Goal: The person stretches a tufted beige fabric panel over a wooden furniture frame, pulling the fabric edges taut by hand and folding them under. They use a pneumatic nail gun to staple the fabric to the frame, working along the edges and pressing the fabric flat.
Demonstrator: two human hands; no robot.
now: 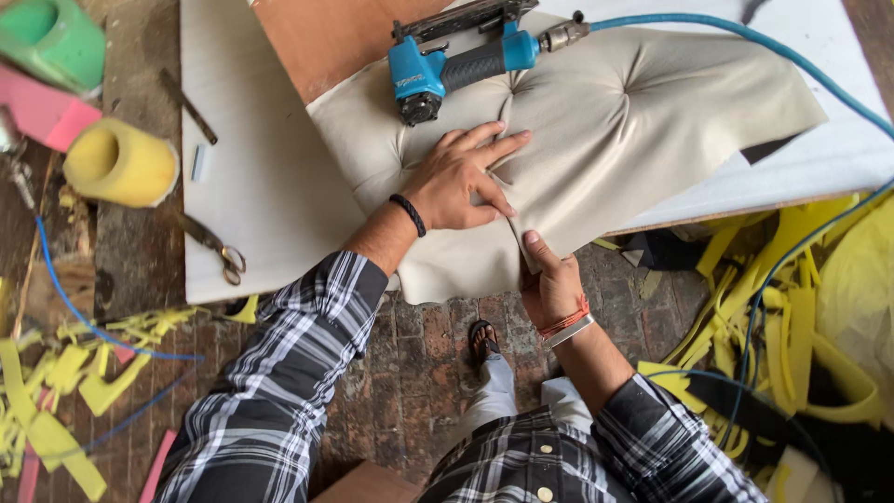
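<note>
So, head view, which was the only one: the step in hand looked like pulling and smoothing the beige fabric (615,121) over a tufted cushion panel before it got fastened. The fabric lay across the white table (251,168), with its near edge hanging over the table's front edge toward the brick floor (410,373).

The left hand (461,177) was spread flat and wide on the fabric, fingers fanned out, pressing down beside a fold. It gripped nothing, just held the cloth in place. The right hand (549,284) was lower, at the hanging edge, thumb up against the cloth and pinching the fabric's edge as far as I could tell; the fingers behind were hidden, so I couldn't be sure how tight that grip was.

The blue air stapler (447,70) sat on the fabric just beyond the left hand, not touched by either hand, with its blue hose (792,65) running off to the right. Scissors (219,251) lay on the table to the left, well apart from the hands. Yellow foam scraps (773,317) were all over the floor on both sides.

My read: the next move called for keeping that fold tight with one hand while the other freed up to grab the stapler, without letting the cloth go slack.
</note>
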